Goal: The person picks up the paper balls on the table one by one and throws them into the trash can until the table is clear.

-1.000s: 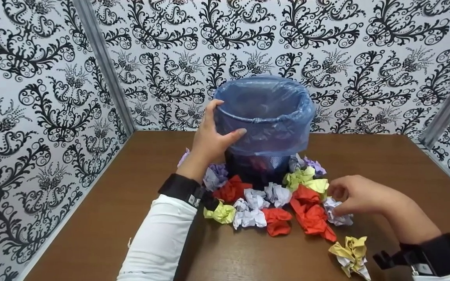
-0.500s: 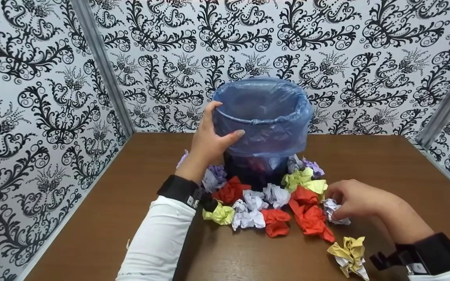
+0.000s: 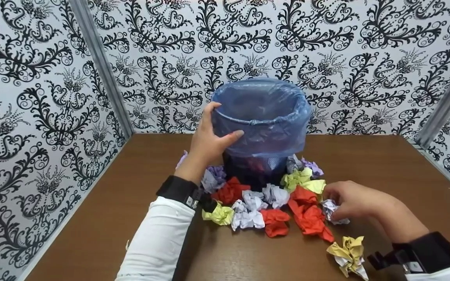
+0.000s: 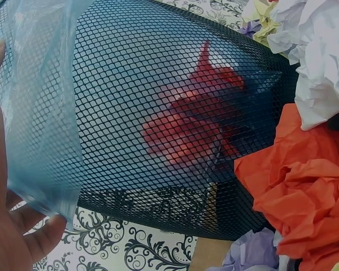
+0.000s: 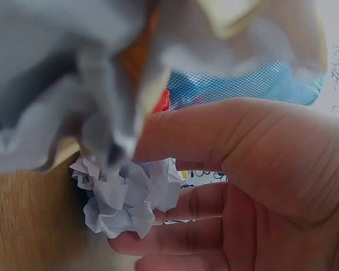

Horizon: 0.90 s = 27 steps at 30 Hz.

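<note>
A thin, glossy, wrinkled blue plastic liner (image 3: 275, 138) folds over the round rim of a black wire-mesh bin (image 4: 118, 101). At the rim's eight o'clock, the left hand (image 3: 208, 138) grips both. Smooth brown wooden tabletop (image 3: 389, 168) stretches off at the bin's three o'clock. Between four and five o'clock, the right hand (image 3: 354, 199) pinches a crumpled white paper ball (image 5: 121, 203), sharply creased, just beside long crumpled red paper (image 3: 309, 214).

The liner (image 3: 268, 138) is thin, glossy, creased plastic; the bin (image 4: 124, 130) is open mesh, metal or plastic unclear; the crumpled balls (image 3: 309, 214) are matt, sharply creased paper; the tabletop (image 3: 96, 218) looks like smooth wood with a soft sheen; the sleeve (image 3: 154, 238) is matt cloth.
</note>
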Tool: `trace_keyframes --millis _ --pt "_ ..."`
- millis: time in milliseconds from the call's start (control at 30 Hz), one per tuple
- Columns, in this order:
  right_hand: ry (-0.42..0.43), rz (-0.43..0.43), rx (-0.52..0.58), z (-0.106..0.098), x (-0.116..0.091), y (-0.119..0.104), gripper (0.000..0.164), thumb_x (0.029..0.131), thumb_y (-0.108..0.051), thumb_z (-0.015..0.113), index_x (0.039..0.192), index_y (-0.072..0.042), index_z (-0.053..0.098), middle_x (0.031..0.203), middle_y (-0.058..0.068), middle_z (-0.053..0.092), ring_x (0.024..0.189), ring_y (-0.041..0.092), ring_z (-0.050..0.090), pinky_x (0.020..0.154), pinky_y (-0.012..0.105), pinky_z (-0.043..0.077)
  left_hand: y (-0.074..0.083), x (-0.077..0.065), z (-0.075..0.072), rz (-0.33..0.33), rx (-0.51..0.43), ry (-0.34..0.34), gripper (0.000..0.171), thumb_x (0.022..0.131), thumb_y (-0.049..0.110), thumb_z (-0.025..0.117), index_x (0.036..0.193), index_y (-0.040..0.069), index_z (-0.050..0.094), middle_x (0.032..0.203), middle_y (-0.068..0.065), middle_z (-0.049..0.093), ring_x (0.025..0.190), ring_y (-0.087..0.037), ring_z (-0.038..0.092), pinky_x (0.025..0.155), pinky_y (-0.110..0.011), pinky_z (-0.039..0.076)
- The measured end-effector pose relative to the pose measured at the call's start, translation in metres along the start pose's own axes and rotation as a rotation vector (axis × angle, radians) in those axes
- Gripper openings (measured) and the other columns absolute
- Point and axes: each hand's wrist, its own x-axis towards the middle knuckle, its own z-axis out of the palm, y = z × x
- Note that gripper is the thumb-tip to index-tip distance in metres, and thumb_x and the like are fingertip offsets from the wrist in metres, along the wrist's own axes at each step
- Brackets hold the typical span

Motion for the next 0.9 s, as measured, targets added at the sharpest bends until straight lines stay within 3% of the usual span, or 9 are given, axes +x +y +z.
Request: trace_keyframes --millis 433,900 --pt "-0.019 -0.002 0.029 -0.0011 -0.0028 -0.0060 0.038 0.062 -0.006 0.079 0.094 -0.020 0.061 0.075 -0.005 0.056 0.065 0.007 0.052 0.053 0.026 0.047 0.0014 0.0000 0.0012 -0.013 0.013 0.020 0.094 0.069 0.068 0.084 0.144 0.043 0.033 0.143 -0.003 0.055 0.126 -0.025 0.057 0.105 -0.050 0.048" --pt "-0.017 -0.003 0.040 -0.0009 -0.0021 -0.0028 0.039 0.063 -0.004 0.077 0.095 -0.018 0.060 0.075 -0.004 0.054 0.064 0.008 0.052 0.052 0.026 0.047 0.0003 0.0003 0.0008 -0.043 0.027 0.002 0.097 0.067 0.074 0.082 0.144 0.047 0.031 0.147 -0.001 0.053 0.127 -0.026 0.057 0.106 -0.053 0.048"
